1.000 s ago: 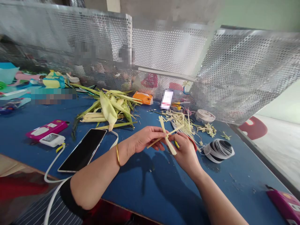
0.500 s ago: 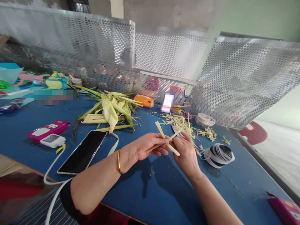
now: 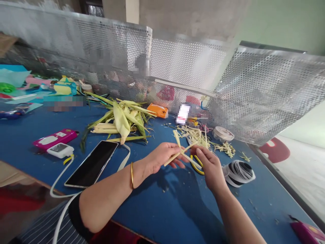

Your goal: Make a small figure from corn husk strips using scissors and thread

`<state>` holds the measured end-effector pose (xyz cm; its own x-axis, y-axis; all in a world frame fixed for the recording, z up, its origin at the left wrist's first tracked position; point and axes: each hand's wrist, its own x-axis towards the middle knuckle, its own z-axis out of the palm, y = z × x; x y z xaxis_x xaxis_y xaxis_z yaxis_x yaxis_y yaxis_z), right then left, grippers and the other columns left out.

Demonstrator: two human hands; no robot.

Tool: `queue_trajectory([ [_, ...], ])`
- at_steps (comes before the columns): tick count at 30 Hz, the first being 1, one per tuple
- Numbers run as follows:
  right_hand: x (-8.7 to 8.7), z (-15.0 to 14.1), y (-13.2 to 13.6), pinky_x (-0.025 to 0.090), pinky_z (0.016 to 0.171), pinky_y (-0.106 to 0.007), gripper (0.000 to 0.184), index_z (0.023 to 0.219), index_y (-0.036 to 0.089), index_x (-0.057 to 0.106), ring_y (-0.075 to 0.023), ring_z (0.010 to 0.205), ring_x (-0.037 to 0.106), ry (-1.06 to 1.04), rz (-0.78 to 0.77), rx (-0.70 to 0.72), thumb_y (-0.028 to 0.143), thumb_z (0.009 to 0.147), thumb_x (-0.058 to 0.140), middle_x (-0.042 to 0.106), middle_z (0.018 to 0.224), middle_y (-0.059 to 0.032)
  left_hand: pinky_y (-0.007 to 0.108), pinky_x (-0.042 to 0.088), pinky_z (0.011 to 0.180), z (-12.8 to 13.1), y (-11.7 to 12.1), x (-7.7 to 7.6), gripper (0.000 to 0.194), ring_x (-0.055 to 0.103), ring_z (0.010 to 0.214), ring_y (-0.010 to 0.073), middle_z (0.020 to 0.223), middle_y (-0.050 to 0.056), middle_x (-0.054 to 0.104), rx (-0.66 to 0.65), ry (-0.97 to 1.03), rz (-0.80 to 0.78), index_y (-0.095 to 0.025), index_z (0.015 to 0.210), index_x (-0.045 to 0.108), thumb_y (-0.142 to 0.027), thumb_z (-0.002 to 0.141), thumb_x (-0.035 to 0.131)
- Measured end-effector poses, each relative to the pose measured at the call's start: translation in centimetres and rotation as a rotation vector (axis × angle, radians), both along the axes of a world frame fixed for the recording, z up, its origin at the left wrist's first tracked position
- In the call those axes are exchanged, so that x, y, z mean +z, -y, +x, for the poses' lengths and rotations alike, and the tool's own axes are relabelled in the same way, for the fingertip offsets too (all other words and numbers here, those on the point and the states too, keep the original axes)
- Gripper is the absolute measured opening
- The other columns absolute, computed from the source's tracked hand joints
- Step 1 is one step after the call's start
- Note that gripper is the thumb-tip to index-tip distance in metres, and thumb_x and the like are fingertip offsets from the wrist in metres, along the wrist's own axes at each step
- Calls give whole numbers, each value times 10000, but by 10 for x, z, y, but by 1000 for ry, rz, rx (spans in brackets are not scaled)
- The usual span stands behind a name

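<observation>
Here, hands (image 3: 212,168) half-curled, left (image 3: 164,157) pinching crossed strips (image 3: 181,152)

From my remote seat I am seeing perforated panels (image 3: 177,56) gleaming as thin, slightly rippled bare metal, while the wall (image 3: 188,20) is looking matt and rough, like raw concrete. The blue tabletop (image 3: 144,210) is showing a smooth, low-sheen surface. The dark phone (image 3: 91,164) is presenting a glossy, glass-like face, and the bangle (image 3: 132,175) is shining like polished metal. The orange packet (image 3: 157,110) is reading as slick plastic film; the yellow handles (image 3: 197,166) are appearing to be smooth plastic. The pale strips (image 3: 181,150) are looking fibrous and matt, and the striped garment (image 3: 53,222) is showing soft, matt cloth.
</observation>
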<state>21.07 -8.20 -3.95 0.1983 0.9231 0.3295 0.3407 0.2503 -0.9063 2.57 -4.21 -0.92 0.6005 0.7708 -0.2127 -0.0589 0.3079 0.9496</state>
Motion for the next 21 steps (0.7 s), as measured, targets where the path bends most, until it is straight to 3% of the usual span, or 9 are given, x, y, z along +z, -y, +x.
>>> queue_trajectory([
  [3, 2, -1, 2, 437, 663, -294, 314, 899, 186, 704, -157, 640, 543, -195, -72, 33, 484, 809, 660, 595, 647, 3, 213, 419, 491, 3, 2, -4, 281, 681, 587, 141, 846, 103, 755, -65, -49, 62, -132, 1021, 649, -365, 880, 577],
  [8, -2, -6, 2, 402, 581, -284, 282, 698, 181, 654, -143, 559, 500, -187, -64, 2, 450, 765, 707, 555, 555, 13, 202, 386, 473, 8, 7, -10, 219, 653, 549, 126, 693, 58, 726, -116, -159, 102, -136, 886, 641, -351, 863, 604],
  [10, 0, -3, 2, 419, 598, -297, 279, 742, 179, 677, -158, 581, 531, -95, -48, -89, 456, 769, 690, 593, 592, -1, 201, 378, 466, 9, 8, -10, 227, 643, 524, 123, 655, 47, 712, -111, -199, 112, -139, 836, 632, -364, 856, 611],
  [12, 5, -1, 4, 435, 659, -318, 270, 820, 193, 723, -181, 670, 573, 107, 45, -219, 456, 777, 676, 646, 702, -26, 204, 378, 463, 9, 8, -10, 278, 635, 504, 122, 655, 50, 713, -109, -231, 140, -145, 761, 605, -410, 844, 618],
  [14, 12, -1, 7, 430, 719, -330, 240, 865, 229, 756, -194, 748, 588, 337, 152, -257, 440, 793, 666, 662, 779, -33, 206, 384, 465, 10, 9, -12, 328, 636, 505, 125, 670, 59, 718, -136, -262, 182, -152, 700, 575, -445, 846, 600],
  [17, 18, -7, 13, 407, 654, -297, 226, 707, 223, 721, -159, 642, 543, 467, 118, -78, 417, 806, 659, 611, 655, -3, 210, 406, 482, 12, 12, -18, 313, 630, 501, 125, 643, 49, 706, -210, -328, 295, -156, 682, 595, -399, 873, 544],
  [21, 18, -16, 16, 355, 513, -245, 289, 617, 194, 588, -116, 528, 453, 265, -47, 61, 399, 815, 635, 535, 558, 31, 216, 449, 535, 13, 14, -22, 266, 619, 491, 121, 586, 16, 679, -249, -390, 475, -163, 645, 635, -310, 844, 535],
])
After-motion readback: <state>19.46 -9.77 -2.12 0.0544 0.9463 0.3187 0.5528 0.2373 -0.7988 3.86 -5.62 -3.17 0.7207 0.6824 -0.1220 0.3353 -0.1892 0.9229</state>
